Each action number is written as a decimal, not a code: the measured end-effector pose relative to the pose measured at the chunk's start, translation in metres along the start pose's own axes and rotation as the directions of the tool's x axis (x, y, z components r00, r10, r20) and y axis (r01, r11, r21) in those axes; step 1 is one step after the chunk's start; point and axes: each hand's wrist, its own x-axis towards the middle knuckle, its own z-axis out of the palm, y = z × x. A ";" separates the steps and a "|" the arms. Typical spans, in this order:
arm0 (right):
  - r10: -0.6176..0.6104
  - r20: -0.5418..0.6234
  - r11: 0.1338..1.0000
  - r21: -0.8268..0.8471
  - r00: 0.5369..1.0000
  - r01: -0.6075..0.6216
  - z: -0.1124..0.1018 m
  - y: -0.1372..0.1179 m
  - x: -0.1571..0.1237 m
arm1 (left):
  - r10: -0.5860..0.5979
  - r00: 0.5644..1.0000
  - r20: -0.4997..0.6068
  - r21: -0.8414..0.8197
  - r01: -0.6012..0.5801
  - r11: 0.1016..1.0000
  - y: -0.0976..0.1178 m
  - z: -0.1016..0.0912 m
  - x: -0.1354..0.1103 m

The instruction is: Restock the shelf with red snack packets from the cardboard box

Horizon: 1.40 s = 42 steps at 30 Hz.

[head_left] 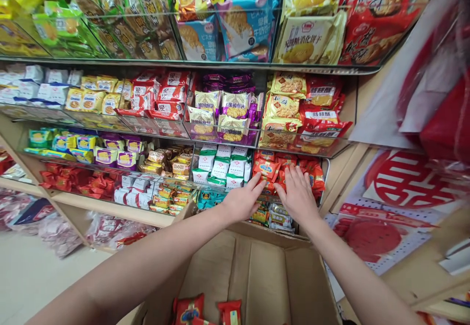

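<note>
Red snack packets (267, 170) fill the right-hand compartment of a low shelf. Against the left side of these packets rests my left hand (244, 198), its fingers stretched forward and touching the wrappers. My right hand (299, 193) lies over the middle of the same pile with its fingers spread, hiding part of it. Neither hand is closed around a packet. Below my forearms stands an open cardboard box (268, 271) with a few more red packets (188, 309) at its near end, cut off by the frame's lower edge.
White-and-green packets (221, 169) fill the compartment to the left. A clear shelf lip (308, 145) runs just above my hands. Silver packets (281, 217) show under them. A wooden side panel (340, 175) and hanging red decorations (407, 178) border the right.
</note>
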 end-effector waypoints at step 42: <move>-0.022 0.243 0.999 -0.016 0.970 0.027 -0.053 0.028 0.034 | -0.063 0.997 0.039 0.028 0.062 0.998 0.014 -0.015 0.031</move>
